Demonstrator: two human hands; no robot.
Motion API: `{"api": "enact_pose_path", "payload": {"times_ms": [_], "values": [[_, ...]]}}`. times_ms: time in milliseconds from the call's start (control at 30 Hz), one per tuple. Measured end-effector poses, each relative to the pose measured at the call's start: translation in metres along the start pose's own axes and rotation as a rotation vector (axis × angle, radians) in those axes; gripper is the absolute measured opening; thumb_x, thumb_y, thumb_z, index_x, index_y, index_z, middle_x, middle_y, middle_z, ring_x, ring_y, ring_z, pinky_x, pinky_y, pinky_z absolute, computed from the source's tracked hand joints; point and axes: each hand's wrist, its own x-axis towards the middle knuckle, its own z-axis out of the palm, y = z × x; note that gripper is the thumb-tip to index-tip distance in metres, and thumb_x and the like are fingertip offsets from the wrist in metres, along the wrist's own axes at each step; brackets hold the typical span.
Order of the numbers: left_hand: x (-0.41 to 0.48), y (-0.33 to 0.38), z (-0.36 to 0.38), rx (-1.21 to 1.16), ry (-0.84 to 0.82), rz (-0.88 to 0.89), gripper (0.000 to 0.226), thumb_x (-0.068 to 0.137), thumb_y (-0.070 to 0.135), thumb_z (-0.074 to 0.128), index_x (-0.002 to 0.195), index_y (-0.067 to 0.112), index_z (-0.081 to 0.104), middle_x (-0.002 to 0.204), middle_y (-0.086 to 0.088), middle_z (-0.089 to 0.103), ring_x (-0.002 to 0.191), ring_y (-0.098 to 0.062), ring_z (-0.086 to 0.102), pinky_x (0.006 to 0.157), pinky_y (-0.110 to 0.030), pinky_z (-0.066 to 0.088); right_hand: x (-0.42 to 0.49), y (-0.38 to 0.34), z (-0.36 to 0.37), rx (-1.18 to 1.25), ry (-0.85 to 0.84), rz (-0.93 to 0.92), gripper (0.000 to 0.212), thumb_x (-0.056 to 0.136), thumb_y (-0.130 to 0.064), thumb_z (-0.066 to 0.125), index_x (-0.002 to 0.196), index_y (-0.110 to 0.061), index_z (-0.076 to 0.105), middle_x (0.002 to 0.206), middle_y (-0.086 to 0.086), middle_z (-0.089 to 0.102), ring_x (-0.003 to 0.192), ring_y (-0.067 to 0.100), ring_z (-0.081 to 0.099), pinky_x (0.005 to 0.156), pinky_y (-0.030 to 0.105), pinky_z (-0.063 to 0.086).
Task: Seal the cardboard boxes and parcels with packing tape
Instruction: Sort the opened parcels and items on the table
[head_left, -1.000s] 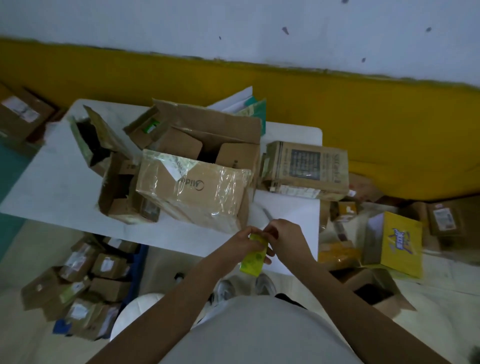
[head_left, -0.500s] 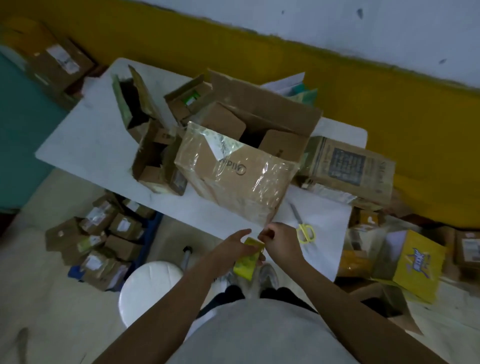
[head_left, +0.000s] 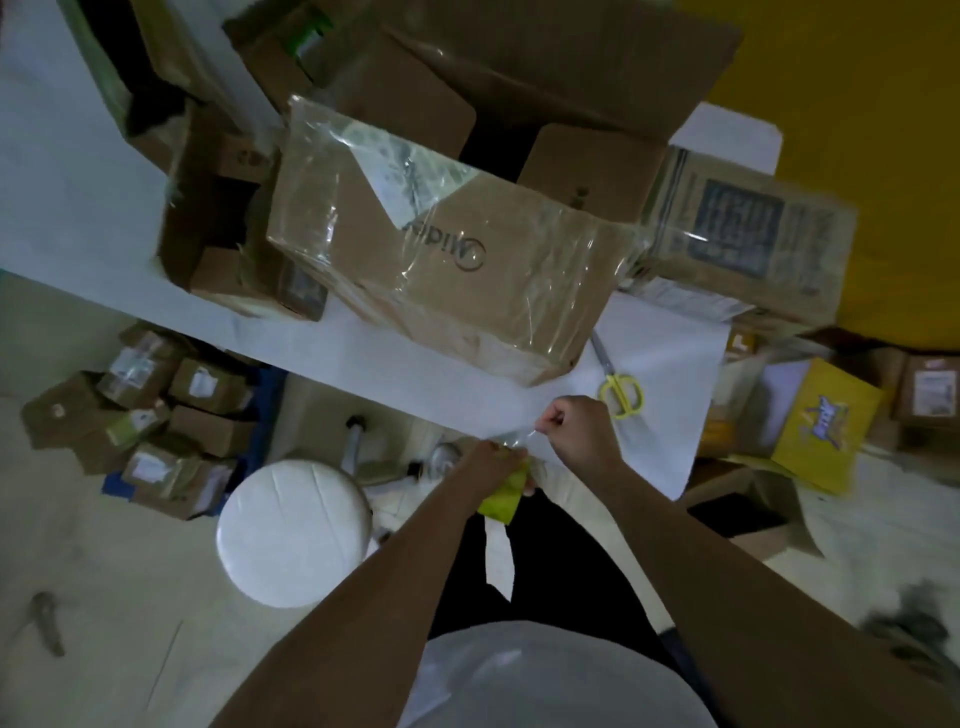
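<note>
Half a second on, my hands have parted. They were bunched together on the yellow-green tape roll (head_left: 501, 501); now my right hand (head_left: 576, 431) has drawn up and away from my left hand (head_left: 491, 462), and a short strip of clear tape (head_left: 519, 440) is stretched between them. My head has dipped closer to the worktop (head_left: 67, 208).

Head view: my left hand grips the tape roll low, just off the worktop's near edge. My fingers hide most of its shape, so I judge it a roll from the film coming off it. My right hand pinches the strip's free end between thumb and curled fingers.

The cardboard box (head_left: 441, 249) to be sealed lies ahead of both hands and a little to the left. Its long axis runs from upper left to lower right. Its near lower corner sits just beyond my right hand, which is the nearer of the two. The next move, as I read it, is to carry the strip forward to that corner.

The box is dull brown corrugated board. Its facing side is already skinned in glossy, crinkled film, and its top flaps stand open behind.

Scissors (head_left: 621, 395) with yellow loop handles lie just beside my right hand, blades pointing toward the box. A printed carton (head_left: 743, 228) leans at the box's right end. On the floor, a round white stool (head_left: 291, 535) stands near a heap of small taped parcels (head_left: 150, 410).
</note>
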Motion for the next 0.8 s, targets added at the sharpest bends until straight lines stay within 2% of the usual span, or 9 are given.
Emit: {"api": "enact_pose_path", "payload": {"times_ms": [100, 167, 233, 267, 300, 367, 567, 700, 800], "values": [[-0.015, 0.016, 0.008, -0.052, 0.022, 0.049, 0.03, 0.098, 0.004, 0.057, 0.071, 0.014, 0.049, 0.035, 0.02, 0.052, 0.038, 0.009, 0.054, 0.042, -0.006, 0.039, 0.012, 0.009, 0.013, -0.058, 0.004, 0.029, 0.022, 0.08, -0.007, 0.068, 0.062, -0.018, 0.06, 0.076, 0.0, 0.07, 0.079, 0.019, 0.066, 0.063, 0.025, 0.047], [0.004, 0.005, 0.007, -0.095, 0.028, 0.028, 0.023, 0.097, 0.003, 0.059, 0.076, 0.01, 0.053, 0.04, 0.019, 0.057, 0.041, 0.008, 0.057, 0.044, -0.007, 0.043, 0.016, 0.009, 0.017, -0.099, -0.022, 0.033, 0.028, 0.083, -0.008, 0.064, 0.061, -0.02, 0.053, 0.077, -0.002, 0.065, 0.085, 0.024, 0.065, 0.064, 0.027, 0.04], [0.019, -0.011, 0.002, -0.108, 0.057, 0.015, 0.016, 0.092, 0.015, 0.07, 0.095, 0.001, 0.062, 0.066, 0.01, 0.073, 0.066, -0.001, 0.071, 0.065, -0.017, 0.056, 0.017, 0.005, 0.019, -0.178, -0.064, 0.045, 0.017, 0.088, -0.011, 0.062, 0.072, -0.015, 0.057, 0.088, 0.004, 0.067, 0.092, 0.026, 0.063, 0.067, 0.024, 0.034], [0.024, -0.013, 0.0, -0.085, 0.083, 0.036, 0.036, 0.085, 0.027, 0.077, 0.108, 0.002, 0.064, 0.088, 0.003, 0.076, 0.089, -0.012, 0.073, 0.084, -0.029, 0.058, 0.016, 0.002, 0.019, -0.22, -0.071, 0.043, 0.007, 0.09, -0.013, 0.063, 0.084, -0.009, 0.062, 0.095, 0.009, 0.068, 0.096, 0.028, 0.063, 0.068, 0.025, 0.034], [0.026, -0.013, 0.0, -0.069, 0.107, 0.055, 0.05, 0.081, 0.035, 0.079, 0.118, 0.005, 0.064, 0.107, -0.002, 0.074, 0.105, -0.02, 0.069, 0.096, -0.038, 0.054, 0.016, -0.001, 0.019, -0.254, -0.061, 0.037, 0.013, 0.089, -0.016, 0.066, 0.096, -0.005, 0.062, 0.1, 0.013, 0.067, 0.098, 0.03, 0.063, 0.069, 0.026, 0.036], [0.029, -0.012, -0.002, -0.046, 0.117, 0.015, 0.053, 0.086, 0.038, 0.074, 0.127, 0.006, 0.062, 0.122, -0.008, 0.067, 0.114, -0.023, 0.063, 0.097, -0.035, 0.05, 0.016, -0.003, 0.018, -0.284, -0.036, 0.071, 0.043, 0.086, -0.024, 0.073, 0.115, -0.001, 0.051, 0.104, 0.015, 0.066, 0.1, 0.033, 0.064, 0.07, 0.032, 0.041], [0.033, -0.013, -0.006, -0.008, 0.207, 0.022, 0.052, 0.086, 0.046, 0.072, 0.122, 0.008, 0.067, 0.119, -0.007, 0.069, 0.11, -0.021, 0.063, 0.082, -0.025, 0.045, 0.014, 0.013, 0.018, -0.272, -0.036, 0.05, 0.073, 0.074, -0.063, 0.073, 0.113, -0.005, 0.049, 0.106, 0.012, 0.061, 0.098, 0.03, 0.063, 0.068, 0.034, 0.045], [0.044, -0.026, -0.002, 0.038, 0.238, 0.004, 0.097, 0.06, 0.084, 0.06, 0.122, 0.01, 0.067, 0.118, -0.009, 0.07, 0.116, -0.027, 0.062, 0.101, -0.039, 0.049, 0.01, 0.022, 0.024, -0.279, -0.047, 0.022, 0.081, 0.07, -0.065, 0.074, 0.12, -0.008, 0.044, 0.112, 0.008, 0.052, 0.1, 0.029, 0.06, 0.066, 0.033, 0.041], [0.044, -0.024, -0.002, 0.136, 0.248, -0.003, 0.077, 0.08, 0.072, 0.059, 0.118, 0.006, 0.068, 0.114, -0.013, 0.07, 0.112, -0.029, 0.063, 0.094, -0.034, 0.05, 0.015, 0.021, 0.022, -0.222, 0.004, 0.045, 0.078, 0.067, -0.07, 0.073, 0.11, -0.01, 0.048, 0.103, 0.005, 0.055, 0.092, 0.023, 0.06, 0.064, 0.031, 0.039]]}}
